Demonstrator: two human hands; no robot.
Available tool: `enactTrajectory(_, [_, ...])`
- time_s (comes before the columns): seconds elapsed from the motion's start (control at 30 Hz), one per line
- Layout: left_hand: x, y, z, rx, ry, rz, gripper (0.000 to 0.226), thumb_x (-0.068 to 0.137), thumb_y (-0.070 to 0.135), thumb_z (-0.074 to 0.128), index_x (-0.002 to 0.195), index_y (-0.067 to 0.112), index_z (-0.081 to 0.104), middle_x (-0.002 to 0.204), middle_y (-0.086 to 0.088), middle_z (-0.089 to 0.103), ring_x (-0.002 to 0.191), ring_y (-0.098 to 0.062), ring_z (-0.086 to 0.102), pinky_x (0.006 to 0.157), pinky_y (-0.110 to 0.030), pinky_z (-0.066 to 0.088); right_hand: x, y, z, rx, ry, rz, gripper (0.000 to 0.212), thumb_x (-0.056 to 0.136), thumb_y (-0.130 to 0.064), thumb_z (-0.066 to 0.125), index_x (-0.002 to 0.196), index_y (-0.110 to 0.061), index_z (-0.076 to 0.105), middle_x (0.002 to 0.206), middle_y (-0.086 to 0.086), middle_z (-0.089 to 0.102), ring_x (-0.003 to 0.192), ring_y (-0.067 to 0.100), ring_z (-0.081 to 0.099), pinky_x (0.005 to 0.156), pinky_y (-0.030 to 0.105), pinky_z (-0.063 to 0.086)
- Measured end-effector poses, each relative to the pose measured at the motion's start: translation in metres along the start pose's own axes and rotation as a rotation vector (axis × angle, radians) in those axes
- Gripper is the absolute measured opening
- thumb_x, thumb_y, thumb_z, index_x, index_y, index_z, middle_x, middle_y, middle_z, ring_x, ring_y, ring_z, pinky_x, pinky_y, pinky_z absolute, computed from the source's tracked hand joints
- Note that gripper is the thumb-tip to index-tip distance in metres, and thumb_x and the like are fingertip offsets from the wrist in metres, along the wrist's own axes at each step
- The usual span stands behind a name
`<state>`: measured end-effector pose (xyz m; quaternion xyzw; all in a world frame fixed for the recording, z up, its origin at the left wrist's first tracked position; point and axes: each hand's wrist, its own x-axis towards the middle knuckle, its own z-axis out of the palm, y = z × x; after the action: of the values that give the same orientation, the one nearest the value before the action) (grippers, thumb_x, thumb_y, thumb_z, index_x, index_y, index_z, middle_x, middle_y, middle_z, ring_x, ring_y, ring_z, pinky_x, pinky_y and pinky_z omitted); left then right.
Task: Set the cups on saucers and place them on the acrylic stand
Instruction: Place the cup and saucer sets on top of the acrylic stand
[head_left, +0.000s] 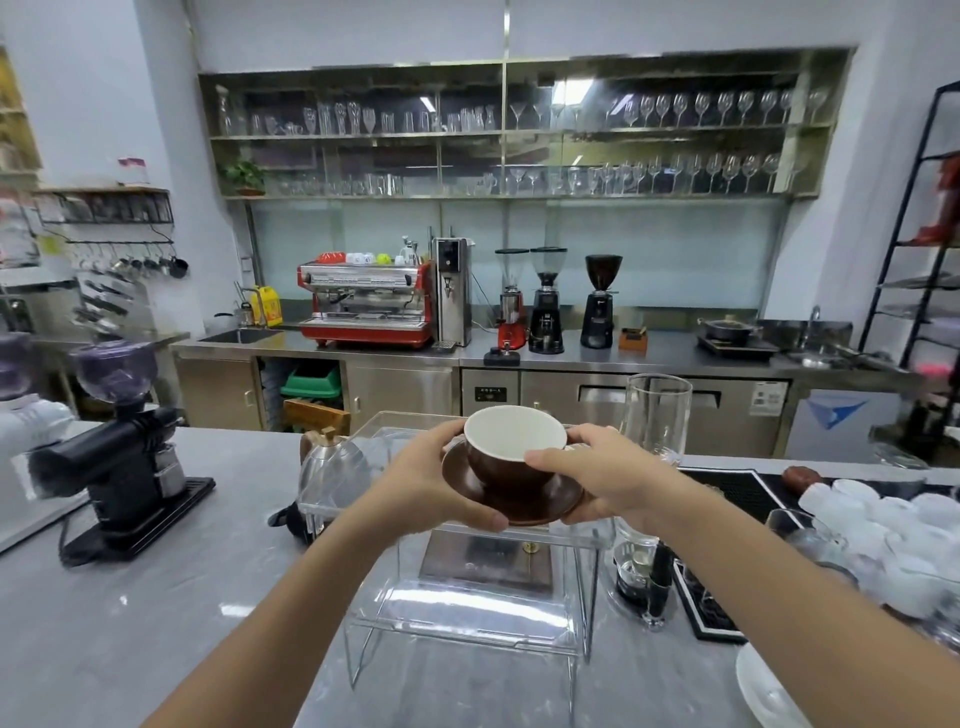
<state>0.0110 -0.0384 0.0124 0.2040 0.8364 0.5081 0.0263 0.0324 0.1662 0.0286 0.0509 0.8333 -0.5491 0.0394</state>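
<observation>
A brown cup (511, 457) with a white inside sits upright on a brown saucer (519, 496), and both are held in the air above the top tier of the clear acrylic stand (462, 613). Whether the saucer touches the stand cannot be told.

The left hand (436, 483) grips the saucer's left edge, thumb wrapped under the near rim and fingers curled round the far side. The right hand (602, 470) grips the right edge, its thumb lying over the cup's near rim and the other fingers tucked beneath the saucer. Both bare forearms reach forward from the lower corners and meet at the saucer, wrists roughly level.

The stand rests on a grey counter (156, 597). Just behind it on the left is a steel kettle (332, 462); a tall glass (657, 415) stands to its right. A black grinder (124, 462) sits well to the left, and a black mat (727, 545) lies to the right.
</observation>
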Motion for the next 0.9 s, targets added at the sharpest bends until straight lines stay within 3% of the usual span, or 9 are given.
enactTrajectory(0.2, [0.009, -0.006, 0.002, 0.000, -0.020, -0.062, 0.085, 0.062, 0.006, 0.092, 0.126, 0.038, 0.046, 0.100, 0.023, 0.050, 0.088, 0.002, 0.050, 0.051, 0.001, 0.046, 0.001, 0.001, 0.001, 0.000, 0.019, 0.021, 0.044, 0.085, -0.032, 0.072, 0.121, -0.011, 0.057, 0.112, 0.011, 0.068, 0.099, 0.028, 0.070, 0.082, 0.044, 0.062])
enactTrajectory(0.37, [0.013, -0.010, 0.003, 0.005, -0.020, -0.111, 0.096, 0.063, 0.018, 0.093, 0.144, 0.032, 0.043, 0.119, 0.008, 0.050, 0.100, -0.008, 0.050, 0.057, -0.008, 0.046, -0.002, 0.000, 0.001, 0.025, -0.009, 0.036, 0.040, 0.089, -0.025, 0.068, 0.124, -0.009, 0.056, 0.113, 0.013, 0.069, 0.097, 0.025, 0.071, 0.078, 0.040, 0.063])
enactTrajectory(0.7, [0.011, -0.006, 0.004, 0.061, -0.002, -0.143, 0.094, 0.065, 0.020, 0.093, 0.145, 0.027, 0.043, 0.119, 0.006, 0.051, 0.107, -0.014, 0.050, 0.060, -0.008, 0.043, -0.014, -0.007, -0.005, 0.031, 0.033, -0.002, 0.031, 0.090, -0.027, 0.068, 0.114, -0.009, 0.062, 0.108, 0.012, 0.066, 0.096, 0.028, 0.071, 0.080, 0.044, 0.063])
enactTrajectory(0.8, [0.009, -0.006, 0.004, 0.072, 0.010, -0.154, 0.096, 0.064, 0.021, 0.093, 0.145, 0.026, 0.043, 0.132, -0.003, 0.054, 0.109, -0.018, 0.054, 0.072, -0.014, 0.048, -0.020, -0.009, -0.008, 0.020, 0.027, -0.008, 0.029, 0.092, -0.028, 0.066, 0.115, -0.010, 0.061, 0.104, 0.007, 0.064, 0.093, 0.026, 0.070, 0.082, 0.044, 0.062])
enactTrajectory(0.9, [0.006, -0.007, 0.001, 0.095, 0.045, -0.164, 0.096, 0.062, 0.023, 0.094, 0.144, 0.026, 0.044, 0.144, -0.008, 0.050, 0.118, -0.026, 0.058, 0.091, -0.033, 0.053, -0.027, -0.011, -0.014, -0.002, 0.042, -0.028, 0.025, 0.093, -0.029, 0.065, 0.111, -0.014, 0.061, 0.100, 0.001, 0.063, 0.090, 0.019, 0.065, 0.084, 0.043, 0.062])
